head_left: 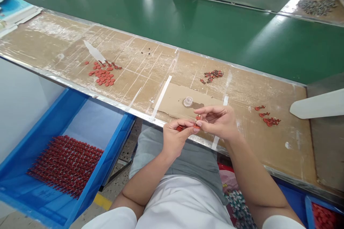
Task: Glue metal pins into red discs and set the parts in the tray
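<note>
My left hand [176, 137] and my right hand [217, 121] meet above the bench's front edge. Their fingertips pinch a small red part with a metal tip [197, 121], and my left fingers also hold a red piece [179, 128]. Fingers hide much of both. Just beyond my hands, a small clear plastic cup [187, 101] stands on a cardboard sheet [174, 100]. A loose heap of red parts [213, 75] lies farther back, with more red parts [270, 120] to the right. Red discs [102, 76] lie at the left.
A blue tray [115, 128] at my left holds dense rows of red parts. A white blade-shaped strip [94, 51] lies on the taped, cardboard-covered bench [64, 50]. A green conveyor belt [172, 18] runs behind the bench. A white paddle-like object [319, 104] juts in at the right.
</note>
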Demonstrator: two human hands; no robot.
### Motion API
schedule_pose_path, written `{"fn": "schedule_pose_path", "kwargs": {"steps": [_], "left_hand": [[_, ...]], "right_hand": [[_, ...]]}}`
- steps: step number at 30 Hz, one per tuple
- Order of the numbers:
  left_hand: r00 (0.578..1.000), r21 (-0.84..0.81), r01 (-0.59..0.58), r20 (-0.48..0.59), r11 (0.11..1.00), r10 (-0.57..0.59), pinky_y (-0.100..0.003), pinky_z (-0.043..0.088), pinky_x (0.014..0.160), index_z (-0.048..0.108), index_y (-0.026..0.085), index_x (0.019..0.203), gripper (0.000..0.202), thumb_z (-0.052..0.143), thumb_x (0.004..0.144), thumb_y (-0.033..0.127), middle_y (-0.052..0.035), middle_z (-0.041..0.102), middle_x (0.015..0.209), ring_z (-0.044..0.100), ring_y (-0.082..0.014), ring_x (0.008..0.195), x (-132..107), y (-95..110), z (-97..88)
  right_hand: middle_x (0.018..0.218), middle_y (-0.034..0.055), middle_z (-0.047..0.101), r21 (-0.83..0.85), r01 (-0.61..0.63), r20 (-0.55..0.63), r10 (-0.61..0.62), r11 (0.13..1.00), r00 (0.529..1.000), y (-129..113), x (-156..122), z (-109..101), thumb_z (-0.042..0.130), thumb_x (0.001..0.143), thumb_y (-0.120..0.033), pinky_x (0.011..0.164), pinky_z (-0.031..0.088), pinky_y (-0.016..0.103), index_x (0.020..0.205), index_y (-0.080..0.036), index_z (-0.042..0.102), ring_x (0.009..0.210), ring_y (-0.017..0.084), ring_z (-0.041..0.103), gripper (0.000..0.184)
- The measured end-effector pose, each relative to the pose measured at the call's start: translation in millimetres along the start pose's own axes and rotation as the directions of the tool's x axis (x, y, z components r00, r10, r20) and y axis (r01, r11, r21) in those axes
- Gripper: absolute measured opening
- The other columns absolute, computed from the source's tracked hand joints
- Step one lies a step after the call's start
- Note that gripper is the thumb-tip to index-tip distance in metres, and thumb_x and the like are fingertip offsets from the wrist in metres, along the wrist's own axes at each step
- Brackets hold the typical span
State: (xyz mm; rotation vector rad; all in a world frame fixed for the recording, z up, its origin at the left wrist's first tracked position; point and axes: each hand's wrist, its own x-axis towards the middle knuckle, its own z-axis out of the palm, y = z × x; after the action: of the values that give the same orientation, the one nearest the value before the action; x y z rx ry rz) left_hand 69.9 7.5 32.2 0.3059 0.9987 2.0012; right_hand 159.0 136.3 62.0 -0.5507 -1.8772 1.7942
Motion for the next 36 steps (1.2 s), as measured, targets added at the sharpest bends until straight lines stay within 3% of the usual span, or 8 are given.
{"fn": "schedule_pose_path", "kwargs": {"steps": [7,15,22,28,32,36], "left_hand": [[0.998,0.024,-0.054,0.027,0.998,0.053,-0.026,0.061,0.073,0.076,0.02,0.071,0.018,0.089,0.061,0.013,-0.0021,0.077,0.081,0.074,-0.0161,0.08,-2,1,4.0],[0.982,0.149,-0.181,0.072,0.972,0.172,-0.027,0.061,0.077,0.077,0.023,0.073,0.017,0.086,0.065,0.01,-0.0014,0.078,0.084,0.074,-0.0155,0.081,-5,6,6.4],[0.973,0.165,-0.215,0.125,0.963,0.196,-0.026,0.062,0.071,0.079,0.027,0.079,0.019,0.081,0.072,0.009,-0.0008,0.079,0.088,0.074,-0.016,0.082,-7,9,7.2],[0.963,0.151,-0.248,0.149,0.957,0.226,-0.026,0.062,0.071,0.08,0.027,0.079,0.021,0.083,0.07,0.008,-0.0003,0.078,0.083,0.074,-0.0152,0.078,-9,9,8.4],[0.953,0.165,-0.279,0.168,0.946,0.252,-0.027,0.062,0.072,0.08,0.028,0.08,0.023,0.083,0.069,0.008,-0.0005,0.078,0.084,0.074,-0.016,0.079,-11,10,8.0],[0.947,0.165,-0.295,0.185,0.941,0.264,-0.027,0.062,0.073,0.08,0.028,0.083,0.026,0.083,0.069,0.006,-0.0006,0.078,0.087,0.074,-0.016,0.081,-12,10,7.8]], "right_hand": [[0.068,0.0011,0.071,0.009,0.033,0.024,-0.034,0.999,0.999,-4,-1,-4,0.085,0.068,-0.024,0.055,0.053,0.022,0.091,-0.02,0.078,0.059,0.011,0.064,0.025],[0.067,0.0012,0.071,0.072,0.193,0.074,-0.198,0.979,0.977,-7,-2,-8,0.081,0.069,-0.012,0.053,0.05,0.024,0.09,-0.021,0.079,0.058,0.011,0.062,0.022],[0.068,-0.0009,0.069,0.089,0.369,0.075,-0.376,0.925,0.924,-2,-6,-9,0.076,0.071,-0.005,0.055,0.049,0.028,0.097,-0.028,0.077,0.058,0.012,0.06,0.034],[0.065,0.0002,0.068,0.052,0.478,0.072,-0.48,0.877,0.874,-3,-5,-7,0.078,0.07,-0.008,0.054,0.049,0.029,0.094,-0.025,0.077,0.056,0.013,0.059,0.03],[0.064,0.0014,0.068,0.082,0.503,0.078,-0.508,0.861,0.858,-3,-5,-7,0.08,0.07,-0.009,0.054,0.05,0.029,0.094,-0.024,0.077,0.056,0.013,0.059,0.028],[0.066,0.0034,0.07,0.09,0.471,0.072,-0.478,0.877,0.876,-2,-8,-7,0.08,0.071,-0.01,0.054,0.05,0.028,0.096,-0.023,0.077,0.056,0.014,0.061,0.029]]}}
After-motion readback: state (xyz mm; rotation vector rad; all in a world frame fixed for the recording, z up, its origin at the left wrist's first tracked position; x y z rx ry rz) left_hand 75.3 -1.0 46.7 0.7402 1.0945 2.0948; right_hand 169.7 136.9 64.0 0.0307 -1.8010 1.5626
